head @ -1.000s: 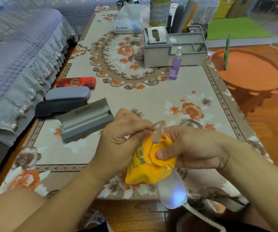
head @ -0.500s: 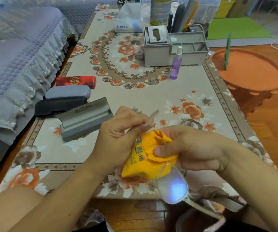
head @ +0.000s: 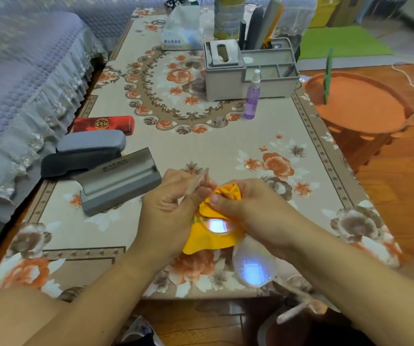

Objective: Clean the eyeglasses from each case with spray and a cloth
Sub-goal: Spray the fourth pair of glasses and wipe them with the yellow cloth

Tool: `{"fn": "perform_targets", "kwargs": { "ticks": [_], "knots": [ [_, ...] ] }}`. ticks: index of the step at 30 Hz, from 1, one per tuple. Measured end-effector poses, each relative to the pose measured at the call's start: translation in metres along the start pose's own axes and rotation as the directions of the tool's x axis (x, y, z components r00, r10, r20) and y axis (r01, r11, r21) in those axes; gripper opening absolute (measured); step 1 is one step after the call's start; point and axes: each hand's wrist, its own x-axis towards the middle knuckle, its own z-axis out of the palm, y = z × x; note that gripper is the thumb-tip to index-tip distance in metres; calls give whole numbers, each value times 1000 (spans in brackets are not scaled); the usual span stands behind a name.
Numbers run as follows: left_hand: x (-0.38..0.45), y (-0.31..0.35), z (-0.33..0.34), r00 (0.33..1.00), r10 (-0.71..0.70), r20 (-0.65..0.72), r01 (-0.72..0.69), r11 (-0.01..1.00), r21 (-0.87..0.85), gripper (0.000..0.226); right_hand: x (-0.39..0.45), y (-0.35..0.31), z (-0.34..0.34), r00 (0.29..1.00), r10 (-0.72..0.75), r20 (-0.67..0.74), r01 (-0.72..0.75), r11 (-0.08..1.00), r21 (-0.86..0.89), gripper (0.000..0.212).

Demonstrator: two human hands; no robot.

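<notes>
Over the flower-patterned tablecloth (head: 225, 151), our left hand (head: 168, 213) pinches one clear temple arm of the clear-framed eyeglasses (head: 252, 269), fingers curled round it, while our right hand (head: 253, 211) grips the bunched yellow microfibre cloth (head: 210, 239) against the frame. In the past second the cloth has slid off the nearer-to-table lens, which now shows bare and glaring between our hands; half a second ago it lay fully under yellow folds. The other lens hangs lower, toward us, also uncovered. We judge the wiping has moved from the lens face up toward the hinge or temple, so this pair is close to finished. Its open grey hard case (head: 118, 181) waits just left of our hands, beside three closed ones: a dark grey case (head: 76, 163), a lighter grey case (head: 91, 142) and a red case (head: 103, 124). The purple spray bottle (head: 252, 98) stands well apart by the grey plastic desk organiser (head: 248, 81).
</notes>
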Motion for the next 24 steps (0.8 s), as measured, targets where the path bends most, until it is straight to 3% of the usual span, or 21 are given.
{"fn": "perform_targets", "kwargs": {
  "ticks": [2,4,7,8,11,13,15,18,20,22,24],
  "knots": [
    [-4,8,5,997,68,-46,-63,994,88,24,-3,-5,-3,999,-40,-11,39,996,-78,23],
    [-8,12,5,988,81,-128,-68,993,99,19,-5,-13,-15,996,-63,-61,61,997,-45,22],
    [-4,4,-13,966,40,-256,-26,998,57,13,5,-28,-63,953,-56,-299,96,988,120,23],
    [-2,2,-20,961,54,-270,-35,997,73,14,9,-32,-79,928,-63,-367,107,989,101,22],
    [4,7,-26,956,94,-279,-68,993,101,13,20,-28,-115,879,-78,-470,-24,978,-208,16],
    [7,8,-24,955,119,-272,-87,988,126,15,22,-24,-122,895,-71,-440,-89,939,-332,12],
    [7,5,-26,955,131,-267,-90,982,164,16,23,-24,-124,926,-60,-373,-99,915,-391,23],
    [6,2,-29,955,141,-262,-96,979,179,18,23,-26,-121,944,-42,-328,-84,929,-361,44],
    [5,2,-29,953,156,-260,-107,976,192,15,20,-28,-116,945,-60,-321,-56,939,-340,47],
    [6,-1,-29,952,183,-246,-128,966,224,14,12,-34,-110,970,-72,-230,18,973,-230,38],
    [8,-7,-27,953,208,-219,-147,953,265,17,1,-41,-100,996,-86,-12,86,996,5,33]
  ]
}}
